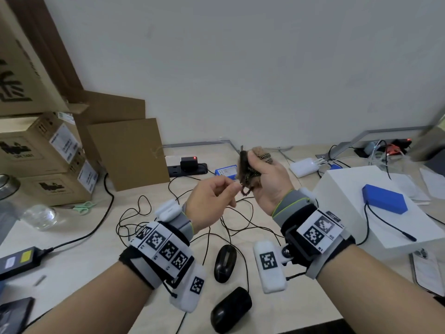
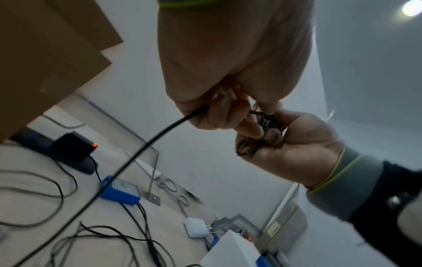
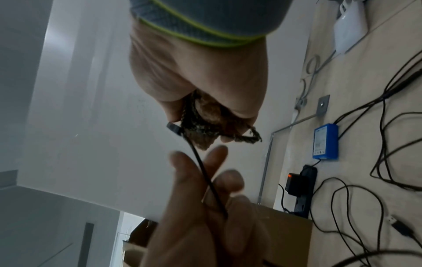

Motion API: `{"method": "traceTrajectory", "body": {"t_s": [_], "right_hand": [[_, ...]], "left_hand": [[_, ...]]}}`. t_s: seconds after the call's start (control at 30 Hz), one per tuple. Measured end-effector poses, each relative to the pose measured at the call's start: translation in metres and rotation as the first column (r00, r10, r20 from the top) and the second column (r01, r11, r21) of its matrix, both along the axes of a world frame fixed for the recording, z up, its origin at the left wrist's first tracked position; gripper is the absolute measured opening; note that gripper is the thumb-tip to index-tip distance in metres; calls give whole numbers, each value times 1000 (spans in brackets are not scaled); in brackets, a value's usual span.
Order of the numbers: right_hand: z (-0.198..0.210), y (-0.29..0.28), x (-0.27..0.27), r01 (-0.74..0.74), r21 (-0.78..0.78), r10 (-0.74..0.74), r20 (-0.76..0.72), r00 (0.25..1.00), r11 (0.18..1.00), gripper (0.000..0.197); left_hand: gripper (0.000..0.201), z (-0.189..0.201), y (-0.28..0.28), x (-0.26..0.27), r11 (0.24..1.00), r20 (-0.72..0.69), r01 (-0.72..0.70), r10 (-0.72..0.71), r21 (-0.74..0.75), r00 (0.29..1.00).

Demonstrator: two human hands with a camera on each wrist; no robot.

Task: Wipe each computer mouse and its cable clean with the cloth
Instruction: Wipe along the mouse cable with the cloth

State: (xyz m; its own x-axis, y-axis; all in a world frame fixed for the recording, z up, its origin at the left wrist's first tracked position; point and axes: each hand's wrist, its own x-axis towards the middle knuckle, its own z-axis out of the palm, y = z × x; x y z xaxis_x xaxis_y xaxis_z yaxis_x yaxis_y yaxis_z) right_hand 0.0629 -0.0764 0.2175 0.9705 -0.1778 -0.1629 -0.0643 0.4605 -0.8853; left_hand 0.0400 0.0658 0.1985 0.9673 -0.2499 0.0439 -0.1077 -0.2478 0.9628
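Observation:
Both hands are raised above the desk. My right hand [image 1: 267, 182] grips a bunched brown cloth [image 1: 248, 174] wrapped round the end of a thin black mouse cable; in the right wrist view the cable's plug [image 3: 173, 127] sticks out of the cloth [image 3: 205, 119]. My left hand [image 1: 228, 189] pinches the same cable [image 3: 205, 171] just beside the cloth, and the cable [image 2: 148, 144] runs down from the fingers [image 2: 219, 115] to the desk. Two black mice lie below on the desk, one [image 1: 225, 262] farther and one [image 1: 231, 309] near the front edge.
Loose black cables [image 1: 134, 220] loop over the desk. Cardboard boxes [image 1: 45, 150] stack at the left, with a glass jar [image 1: 41, 216] and a power adapter [image 1: 19, 260]. A power strip [image 1: 187, 168] lies at the back. A white box [image 1: 375, 227] carries a blue pack [image 1: 385, 198].

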Motion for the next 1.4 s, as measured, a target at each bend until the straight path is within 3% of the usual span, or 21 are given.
{"method": "traceTrajectory", "body": {"t_s": [0.17,0.27,0.4,0.47,0.6,0.73,0.83,0.93,1.03,1.13,1.23,1.4], "right_hand": [[-12,7,-7,-131,-27,132,46,990,991,20],[-9,8,-9,-162,104,163,5,987,981,29],[-4,8,-14,-252,274,257,19,966,928,52],[-3,15,-17,-272,276,274,30,961,922,47],[-8,24,-20,-249,74,241,101,965,966,37],[-7,31,-16,-34,-134,42,57,997,990,15],[-3,35,-11,73,-276,-66,34,997,958,4],[2,37,-10,107,-293,-98,45,994,950,9],[2,35,-9,83,-143,-87,-26,996,986,21],[2,31,-7,29,5,-28,-67,997,1000,26],[4,30,-7,12,12,-11,-33,999,1000,23],[6,35,-11,-8,-90,10,25,1000,996,13]], "left_hand": [[22,5,-4,3,997,65,-55,59,-63,996],[31,5,3,7,988,35,-90,95,-126,995],[37,12,3,9,944,-89,-44,16,-326,996],[36,14,0,8,932,-178,-35,-32,-362,984],[36,19,-3,9,973,-287,-17,-51,-229,957],[32,17,-5,9,992,-51,15,-8,126,999],[30,13,-8,8,968,112,-6,-23,252,993],[40,10,-12,10,958,197,-114,62,264,979],[45,7,-13,11,962,241,-157,101,225,965],[51,10,-11,14,989,96,-109,99,103,990],[48,14,-8,16,995,-94,-64,57,-79,994],[46,18,-2,20,982,139,-74,50,173,989]]}}
